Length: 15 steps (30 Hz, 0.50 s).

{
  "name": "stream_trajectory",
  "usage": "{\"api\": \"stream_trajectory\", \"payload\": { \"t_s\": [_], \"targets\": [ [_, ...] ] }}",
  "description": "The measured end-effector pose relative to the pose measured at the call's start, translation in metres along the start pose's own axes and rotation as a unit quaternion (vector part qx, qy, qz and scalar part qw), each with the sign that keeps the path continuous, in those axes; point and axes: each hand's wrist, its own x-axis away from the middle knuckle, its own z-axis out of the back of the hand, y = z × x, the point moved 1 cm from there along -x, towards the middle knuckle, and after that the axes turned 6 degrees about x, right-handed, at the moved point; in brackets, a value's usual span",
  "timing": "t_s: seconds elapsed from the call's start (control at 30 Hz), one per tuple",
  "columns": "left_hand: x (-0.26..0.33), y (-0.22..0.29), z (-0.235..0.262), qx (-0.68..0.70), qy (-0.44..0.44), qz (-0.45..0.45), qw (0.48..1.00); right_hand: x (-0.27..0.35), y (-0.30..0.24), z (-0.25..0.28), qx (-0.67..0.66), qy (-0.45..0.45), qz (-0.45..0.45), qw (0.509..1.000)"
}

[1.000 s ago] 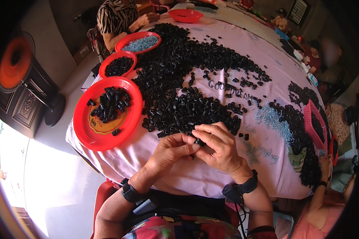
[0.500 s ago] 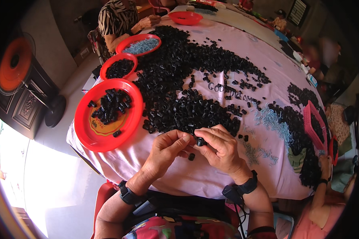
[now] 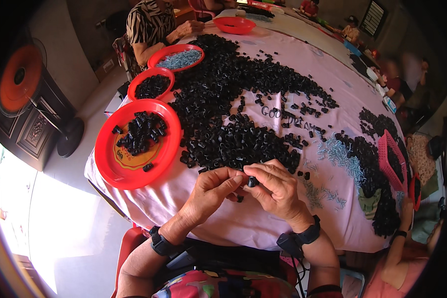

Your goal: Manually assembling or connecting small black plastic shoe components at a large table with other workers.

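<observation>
Left hand (image 3: pixel 211 191) and right hand (image 3: pixel 275 191): met at the near table edge, fingers curled in, pinching one small black plastic cap (image 3: pixel 252 182) between their tips; the cap sat at the point where the thumbs and forefingers came together, just above the cloth. Whether a screw was held with it could not be told.

Pink tablecloth (image 3: pixel 243 226): covered the round table.

Heap of black caps (image 3: pixel 233 109): spread from the hands toward the far side.

Large red tray (image 3: pixel 111 164): left of the hands, part-filled with black pieces.

Scattered silver screws (image 3: pixel 337 156): right of the hands.

Handling note: the cap looked best gripped lightly by its sides, kept over the cloth so a slip would lose nothing, with the opening turned toward the fingers doing the fitting.
</observation>
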Motion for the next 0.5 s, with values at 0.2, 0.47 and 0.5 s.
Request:
{"api": "stream_trajectory", "payload": {
  "t_s": [0.2,0.47,0.5],
  "targets": [
    [0.001,-0.007,-0.004,-0.018,-0.014,-0.020,1.000,-0.003,-0.004,-0.001,0.013,-0.016,0.012,1.000],
    [0.002,0.012,0.020,0.112,0.107,-0.052,0.987,-0.001,0.008,0.010,0.030,0.014,-0.102,0.994],
    [0.003,0.021,0.030,0.145,0.146,-0.078,0.976,0.001,0.012,0.013,0.039,0.014,-0.107,0.993]
  ]
}}
